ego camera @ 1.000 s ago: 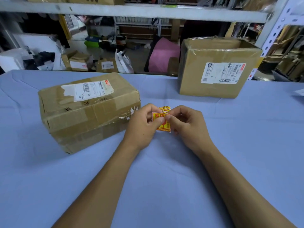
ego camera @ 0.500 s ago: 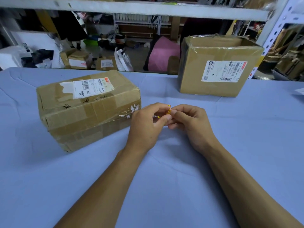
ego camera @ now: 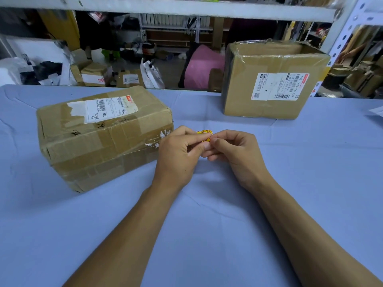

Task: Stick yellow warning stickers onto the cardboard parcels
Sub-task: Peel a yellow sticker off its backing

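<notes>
Where both hands' grip meets, yellow sticker (ego camera: 205, 135) pokes out above

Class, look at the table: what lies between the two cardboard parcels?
In the head view, only bare blue tablecloth lies between the near-left parcel and the far-right parcel. Both hands, holding the yellow sticker, sit nearer the camera.

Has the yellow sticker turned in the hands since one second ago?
Yes. The yellow sticker faced the camera before; now it is tipped nearly edge-on, at the same spot beside the left parcel.
</notes>
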A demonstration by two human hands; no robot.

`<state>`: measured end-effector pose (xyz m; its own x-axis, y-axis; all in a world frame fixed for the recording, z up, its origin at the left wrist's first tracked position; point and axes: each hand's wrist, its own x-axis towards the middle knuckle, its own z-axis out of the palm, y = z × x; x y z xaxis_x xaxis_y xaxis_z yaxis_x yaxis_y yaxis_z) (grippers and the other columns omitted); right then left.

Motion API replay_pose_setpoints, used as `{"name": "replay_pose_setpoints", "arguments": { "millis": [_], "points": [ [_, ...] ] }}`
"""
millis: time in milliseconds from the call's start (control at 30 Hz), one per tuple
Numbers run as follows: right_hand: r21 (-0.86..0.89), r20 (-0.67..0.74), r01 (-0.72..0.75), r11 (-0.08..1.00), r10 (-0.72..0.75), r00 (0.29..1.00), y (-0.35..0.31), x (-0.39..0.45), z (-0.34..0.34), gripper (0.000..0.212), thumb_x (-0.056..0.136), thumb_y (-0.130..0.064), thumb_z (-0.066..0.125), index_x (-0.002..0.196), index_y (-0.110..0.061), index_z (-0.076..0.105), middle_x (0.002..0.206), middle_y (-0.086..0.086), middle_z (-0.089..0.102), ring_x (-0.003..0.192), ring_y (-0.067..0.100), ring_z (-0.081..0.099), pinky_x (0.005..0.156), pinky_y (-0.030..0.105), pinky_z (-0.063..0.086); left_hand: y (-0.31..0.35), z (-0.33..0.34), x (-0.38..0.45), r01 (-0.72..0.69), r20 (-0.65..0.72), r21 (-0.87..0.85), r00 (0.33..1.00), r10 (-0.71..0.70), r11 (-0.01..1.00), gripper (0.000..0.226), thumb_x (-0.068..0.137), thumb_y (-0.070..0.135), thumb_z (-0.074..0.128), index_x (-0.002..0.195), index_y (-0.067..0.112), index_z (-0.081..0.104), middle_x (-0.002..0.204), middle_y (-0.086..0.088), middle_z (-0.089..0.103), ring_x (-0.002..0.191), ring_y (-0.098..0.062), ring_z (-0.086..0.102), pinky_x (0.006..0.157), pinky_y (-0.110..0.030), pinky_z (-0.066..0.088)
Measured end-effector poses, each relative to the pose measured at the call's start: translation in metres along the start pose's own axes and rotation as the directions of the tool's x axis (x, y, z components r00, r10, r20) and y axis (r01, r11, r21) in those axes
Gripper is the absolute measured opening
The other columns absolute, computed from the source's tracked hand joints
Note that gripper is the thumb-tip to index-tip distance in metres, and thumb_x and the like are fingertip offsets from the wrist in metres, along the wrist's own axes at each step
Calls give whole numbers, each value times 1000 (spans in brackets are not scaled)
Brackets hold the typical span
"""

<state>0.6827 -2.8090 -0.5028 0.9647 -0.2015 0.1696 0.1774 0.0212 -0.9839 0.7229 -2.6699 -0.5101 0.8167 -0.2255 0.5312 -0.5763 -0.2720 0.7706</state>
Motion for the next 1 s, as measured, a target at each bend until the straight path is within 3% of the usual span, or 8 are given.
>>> {"name": "replay_pose_setpoints", "arguments": {
  "millis": [167, 233, 333, 467, 633, 1000],
  "points": [
    [-67, -22, 40, 997, -41, 999, 0, 1, 1, 15, 92, 5, 54, 86, 10, 67, 75, 20, 68, 63, 17, 67, 61, 25, 56, 1, -1, -1, 33, 16, -79, 999, -32, 996, 22, 83, 3, 71, 105, 8, 76, 88, 1, 69, 75, 7, 64, 70, -5, 46],
    [-88, -25, 61, 994, -63, 998, 0, 0, 1, 16, 92, 6, 54, 83, 7, 67, 75, 17, 68, 64, 18, 66, 61, 26, 56, 2, -1, 0, 101, 19, -152, 995, -100, 983, 17, 84, 3, 70, 98, 11, 77, 87, 3, 73, 74, 2, 68, 72, -12, 52],
    [-107, -13, 81, 991, -83, 996, -1, 0, 2, 18, 92, 5, 55, 81, 1, 68, 71, 10, 69, 65, 19, 65, 62, 28, 56, 6, -2, 0, 160, 14, -186, 987, -160, 969, 17, 83, 0, 70, 87, 15, 74, 77, 9, 73, 66, 2, 68, 66, -11, 52],
    [-156, -4, 109, 982, -111, 994, 0, -1, 3, 17, 92, 4, 56, 81, 3, 70, 69, 8, 68, 64, 16, 65, 62, 26, 56, 9, -3, -3, 124, -30, -114, 991, -128, 986, 19, 82, 2, 70, 82, 20, 75, 69, 11, 72, 61, 3, 68, 65, -13, 53],
    [-215, -5, 132, 968, -136, 991, 1, -2, 5, 19, 89, 4, 59, 76, -2, 70, 65, 9, 68, 60, 14, 63, 59, 24, 54, 8, -2, -5, 98, -73, 38, 993, -95, 994, 11, 76, 21, 66, 80, 21, 77, 69, 7, 76, 64, -6, 71, 78, -40, 58],
    [-160, 3, 106, 981, -107, 994, 1, -1, 5, 14, 88, 9, 56, 81, 5, 67, 67, 11, 68, 63, 17, 66, 63, 28, 57, 11, -2, -4, 93, -76, 10, 993, -92, 996, 15, 77, 21, 65, 84, 23, 78, 74, 10, 76, 68, -4, 71, 81, -43, 58]
  ]
}}
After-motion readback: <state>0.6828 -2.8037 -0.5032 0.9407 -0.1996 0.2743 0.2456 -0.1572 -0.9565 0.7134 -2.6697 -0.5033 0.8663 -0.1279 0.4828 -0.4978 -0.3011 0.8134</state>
